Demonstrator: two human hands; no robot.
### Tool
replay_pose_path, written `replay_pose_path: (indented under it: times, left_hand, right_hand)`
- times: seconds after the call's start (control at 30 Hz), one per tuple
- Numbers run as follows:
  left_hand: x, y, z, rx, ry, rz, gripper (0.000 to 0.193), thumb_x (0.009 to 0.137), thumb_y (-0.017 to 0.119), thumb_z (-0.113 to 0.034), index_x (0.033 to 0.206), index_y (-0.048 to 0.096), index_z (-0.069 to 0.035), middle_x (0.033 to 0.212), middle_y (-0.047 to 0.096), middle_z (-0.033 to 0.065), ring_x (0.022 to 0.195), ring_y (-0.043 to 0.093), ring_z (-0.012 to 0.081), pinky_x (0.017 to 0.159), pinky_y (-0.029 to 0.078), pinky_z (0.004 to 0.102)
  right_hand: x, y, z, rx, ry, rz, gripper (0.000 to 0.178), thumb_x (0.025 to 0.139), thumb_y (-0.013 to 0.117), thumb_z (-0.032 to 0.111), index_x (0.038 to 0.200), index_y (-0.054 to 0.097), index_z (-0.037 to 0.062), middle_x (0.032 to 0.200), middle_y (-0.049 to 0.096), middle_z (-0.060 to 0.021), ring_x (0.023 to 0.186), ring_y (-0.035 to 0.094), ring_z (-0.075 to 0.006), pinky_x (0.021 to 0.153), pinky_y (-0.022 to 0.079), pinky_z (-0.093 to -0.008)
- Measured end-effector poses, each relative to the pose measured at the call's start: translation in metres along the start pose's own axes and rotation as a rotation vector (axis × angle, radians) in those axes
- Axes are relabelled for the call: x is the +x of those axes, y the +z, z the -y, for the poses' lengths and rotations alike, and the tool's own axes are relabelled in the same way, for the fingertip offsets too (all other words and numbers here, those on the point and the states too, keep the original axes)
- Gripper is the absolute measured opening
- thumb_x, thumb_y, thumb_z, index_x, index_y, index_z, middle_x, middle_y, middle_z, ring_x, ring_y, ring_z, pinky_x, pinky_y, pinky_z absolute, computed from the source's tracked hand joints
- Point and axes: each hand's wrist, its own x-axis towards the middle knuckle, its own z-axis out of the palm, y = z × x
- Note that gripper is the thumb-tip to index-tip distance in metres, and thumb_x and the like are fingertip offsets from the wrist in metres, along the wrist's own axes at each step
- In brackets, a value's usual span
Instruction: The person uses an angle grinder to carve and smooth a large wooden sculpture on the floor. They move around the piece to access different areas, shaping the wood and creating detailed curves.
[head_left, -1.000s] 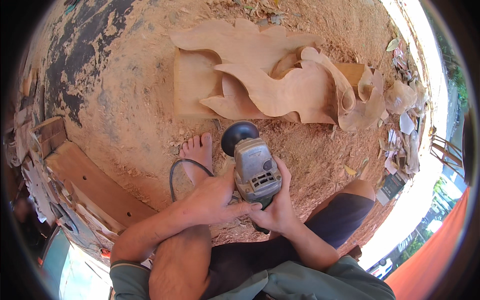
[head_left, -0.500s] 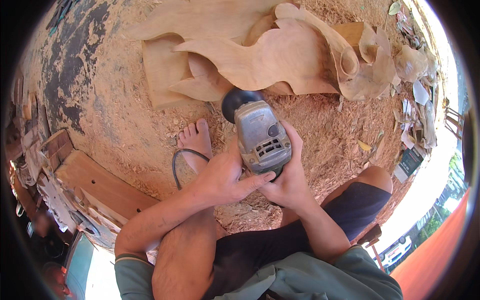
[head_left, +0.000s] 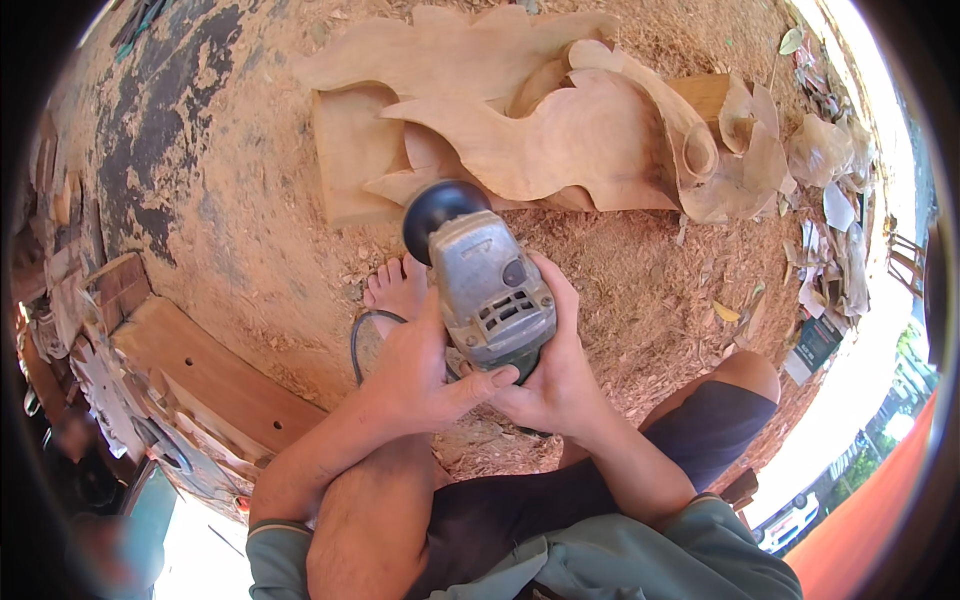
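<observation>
Evidently both hands are clamped on one power tool (head_left: 490, 285) at the middle of the clock face: the left hand (head_left: 410, 370) wraps its eight o'clock side, thumb laid across the rear, and the right hand (head_left: 555, 385) grips its four o'clock side. The tool's head is scuffed grey metal with slotted vents, its rear dark green, and a smooth black round pad (head_left: 440, 215) points toward eleven. From twelve to one lies a pale wooden carving (head_left: 570, 150), all wavy tips, scooped hollows and a tight scroll at its right end. Coarse, fluffy shavings (head_left: 620, 270) cover the ground; a flaking black patch (head_left: 150, 170) shows at ten, and between eight and nine rests a smooth reddish-brown board (head_left: 215, 365) with two dark holes. Crumpled clear plastic (head_left: 820, 150) sits at two, a yellow leaf (head_left: 725, 312) at three. Just past three, a dark green box (head_left: 815, 345) carries small pale print, and a faint mark is stamped on the tool's casing. I can't tell whether the pad touches the carving. The hands hide most of the tool's rear, a black cable (head_left: 355, 345) slips behind the left hand, a bare foot (head_left: 395, 285) is partly covered, and something reddish at eight is only a blur.
</observation>
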Motion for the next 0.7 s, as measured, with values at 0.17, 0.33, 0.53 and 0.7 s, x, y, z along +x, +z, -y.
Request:
replay_pose_path:
  times: [0.17,0.33,0.53,0.7]
  left_hand:
    - [0.009,-0.007,-0.003,0.010,-0.032,-0.052,0.086,0.092,0.082,-0.041,0.149,0.040,0.008,0.113,0.073,0.0262,0.097,0.076,0.0437,0.088,0.058,0.0459]
    - [0.014,0.012,-0.010,-0.046,-0.180,0.069,0.093,0.092,0.080,-0.052,0.149,0.038,0.010,0.101,0.074,0.0261,0.091,0.076,0.0441,0.084,0.059,0.0476]
    - [0.018,0.022,-0.001,0.118,-0.284,0.269,0.099,0.094,0.072,-0.064,0.145,0.037,0.013,0.099,0.073,0.0323,0.085,0.075,0.0478,0.075,0.060,0.0528]
    - [0.017,0.023,-0.007,0.133,-0.320,0.328,0.100,0.098,0.062,-0.070,0.142,0.035,0.016,0.095,0.072,0.0334,0.082,0.075,0.0492,0.073,0.060,0.0556]
  right_hand:
    - [0.020,0.001,0.015,0.047,0.038,-0.024,0.118,0.081,0.090,0.006,0.168,0.010,0.0028,0.156,0.044,-0.0205,0.144,0.051,-0.0279,0.120,0.043,-0.0432]
    - [0.005,-0.019,0.017,-0.034,0.099,-0.035,0.114,0.083,0.086,0.004,0.167,0.009,0.0040,0.148,0.055,-0.0243,0.136,0.062,-0.0314,0.113,0.051,-0.0446]
    - [-0.007,-0.027,0.006,-0.020,0.141,-0.094,0.113,0.083,0.086,0.003,0.167,0.010,0.0028,0.150,0.052,-0.0230,0.137,0.059,-0.0296,0.114,0.050,-0.0431]
    - [-0.013,-0.023,-0.003,-0.078,0.095,-0.153,0.115,0.080,0.088,0.004,0.166,0.012,0.0043,0.149,0.048,-0.0197,0.136,0.056,-0.0277,0.114,0.049,-0.0422]
